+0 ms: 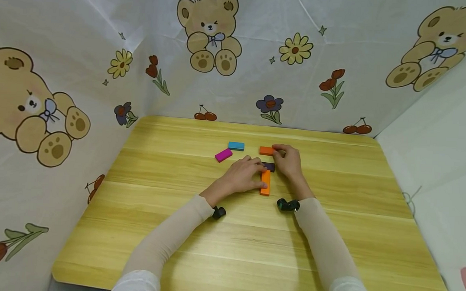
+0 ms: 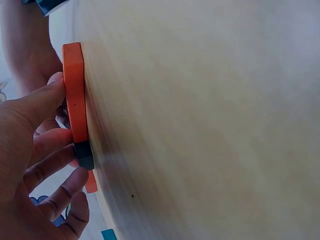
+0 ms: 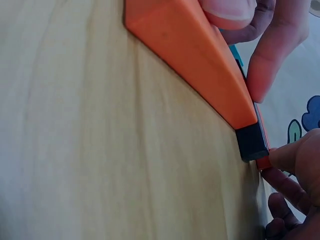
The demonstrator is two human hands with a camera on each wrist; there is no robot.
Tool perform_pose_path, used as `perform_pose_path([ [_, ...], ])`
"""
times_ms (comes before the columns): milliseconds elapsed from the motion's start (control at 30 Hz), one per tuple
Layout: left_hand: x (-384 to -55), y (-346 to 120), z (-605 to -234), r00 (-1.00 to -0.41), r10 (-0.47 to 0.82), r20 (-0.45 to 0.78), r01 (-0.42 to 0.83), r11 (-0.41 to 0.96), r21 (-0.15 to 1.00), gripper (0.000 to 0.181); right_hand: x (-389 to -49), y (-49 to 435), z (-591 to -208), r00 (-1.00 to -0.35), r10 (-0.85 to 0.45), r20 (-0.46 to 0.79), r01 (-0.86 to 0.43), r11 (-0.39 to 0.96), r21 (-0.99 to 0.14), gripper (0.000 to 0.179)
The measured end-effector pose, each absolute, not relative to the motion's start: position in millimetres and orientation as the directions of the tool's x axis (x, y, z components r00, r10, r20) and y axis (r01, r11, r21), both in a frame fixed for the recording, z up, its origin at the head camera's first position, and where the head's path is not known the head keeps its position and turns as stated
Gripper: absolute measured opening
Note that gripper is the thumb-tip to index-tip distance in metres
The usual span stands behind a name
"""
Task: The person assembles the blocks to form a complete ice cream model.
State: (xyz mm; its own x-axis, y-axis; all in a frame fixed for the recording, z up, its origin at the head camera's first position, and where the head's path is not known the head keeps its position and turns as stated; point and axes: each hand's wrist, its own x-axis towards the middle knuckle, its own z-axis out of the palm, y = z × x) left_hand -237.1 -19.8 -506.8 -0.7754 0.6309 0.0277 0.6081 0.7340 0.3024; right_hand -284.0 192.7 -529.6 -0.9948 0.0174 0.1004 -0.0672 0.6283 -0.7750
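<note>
On 1 wood-grained table [image 1: 389,243], 5 blocks: 1 orange block [image 1: 267,179], 1 dark block [image 1: 270,167], 1 red-orange block [image 1: 265,151], 1 blue block [image 1: 236,146], 1 magenta block [image 1: 223,155]. Orange block under the thumb and loosely bent fingers of the left hand [image 1: 241,176], partly spread; whether gripped or only touched, cannot tell. Dark block crosswise at the orange block's far end, left part hidden by fingers. Red-orange block just beyond, right end pinched between thumb and fingertips of the right hand [image 1: 288,163], covered there. Blue block and magenta block farther left, side by side; contact hard to make out. In the left wrist view, blue block cut off below; in the right, orange block cut off above. 3 bears on the cloth [image 1: 254,16], left bear [image 1: 43,107] cut off.
</note>
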Motion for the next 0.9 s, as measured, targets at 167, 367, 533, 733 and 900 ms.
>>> perform_pose_path([
  [167, -237, -18, -506, -0.774, 0.632, 0.026, 0.609, 0.733, 0.302, 0.06, -285, 191, -530, -0.996, 0.014, 0.091, -0.061, 0.642, -0.764, 0.034],
  [367, -237, -18, -506, -0.778, 0.628, 0.018, 0.603, 0.738, 0.304, 0.06, -283, 193, -528, -0.996, 0.009, 0.091, -0.064, 0.645, -0.762, 0.033],
  [533, -238, -18, -507, -0.778, 0.628, 0.014, 0.601, 0.739, 0.306, 0.06, -280, 192, -529, -0.995, -0.002, 0.098, -0.075, 0.654, -0.753, 0.032],
  [733, -237, -19, -506, -0.782, 0.624, 0.013, 0.595, 0.739, 0.318, 0.06, -275, 194, -530, -0.994, -0.01, 0.107, -0.087, 0.664, -0.743, 0.032],
  [900, -237, -19, -507, -0.781, 0.625, 0.014, 0.595, 0.736, 0.324, 0.061, -270, 194, -529, -0.993, -0.013, 0.116, -0.095, 0.663, -0.743, 0.032],
])
